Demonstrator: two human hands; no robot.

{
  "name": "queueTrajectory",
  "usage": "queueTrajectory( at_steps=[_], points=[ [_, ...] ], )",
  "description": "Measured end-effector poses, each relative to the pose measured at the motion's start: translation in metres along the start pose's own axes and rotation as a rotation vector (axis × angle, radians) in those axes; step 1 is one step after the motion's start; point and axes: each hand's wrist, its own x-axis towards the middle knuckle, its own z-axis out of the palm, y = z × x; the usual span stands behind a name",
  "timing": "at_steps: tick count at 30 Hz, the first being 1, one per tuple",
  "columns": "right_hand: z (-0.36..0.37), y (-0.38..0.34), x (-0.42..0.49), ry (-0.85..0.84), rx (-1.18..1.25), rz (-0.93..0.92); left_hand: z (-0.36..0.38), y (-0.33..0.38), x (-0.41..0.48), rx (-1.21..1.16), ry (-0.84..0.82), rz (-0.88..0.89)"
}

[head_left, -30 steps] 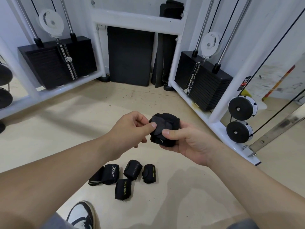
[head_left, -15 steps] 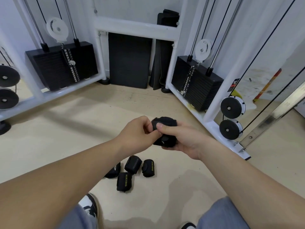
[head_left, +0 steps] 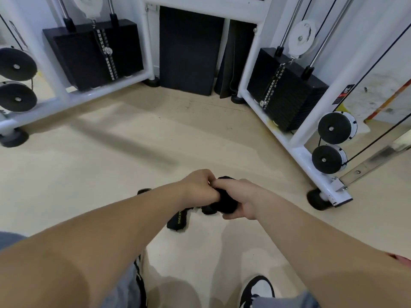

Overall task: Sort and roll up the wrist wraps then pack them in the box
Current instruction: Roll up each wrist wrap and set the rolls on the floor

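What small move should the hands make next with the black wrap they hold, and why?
Probably set the black wrap down on the floor beside the lettered roll. The left hand and right hand both grip it, it looks compactly rolled, and no box is in view.

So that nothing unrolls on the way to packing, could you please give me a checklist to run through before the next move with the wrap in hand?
1. Grip: left hand and right hand both hold the black wrist wrap: ok.
2. Its roll tight and fastened: hidden inside the grip: cannot tell.
3. Labelled wrap on the floor is rolled: ok.
4. Rest of the pile rolled: mostly hidden: cannot tell.
5. Box in sight for packing: not ok.
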Motion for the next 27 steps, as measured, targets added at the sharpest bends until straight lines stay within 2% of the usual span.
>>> queueTrajectory(
  at_steps=[4,9,15,18,20,24,27],
  points=[
    [0.028,0.036,0.051,0.051,0.128,0.131,0.044,-0.056,0.028,-0.192,-0.015,-0.135],
    [0.053,0.089,0.110,0.037,0.349,0.297,0.102,-0.130,0.067,-0.485,0.155,-0.332],
    [0.041,0.133,0.148,0.038,0.427,0.353,0.138,-0.177,0.111,-0.595,0.276,-0.545],
    [0.034,0.143,0.159,0.044,0.481,0.335,0.144,-0.189,0.126,-0.659,0.265,-0.578],
    [0.033,0.146,0.164,-0.002,0.489,0.326,0.147,-0.194,0.131,-0.603,0.272,-0.598],
    [0.039,0.149,0.168,-0.086,0.487,0.338,0.145,-0.196,0.132,-0.141,0.303,-0.638],
    [0.046,0.144,0.162,-0.074,0.360,0.347,0.137,-0.194,0.124,0.004,0.301,-0.669]
  ],
)
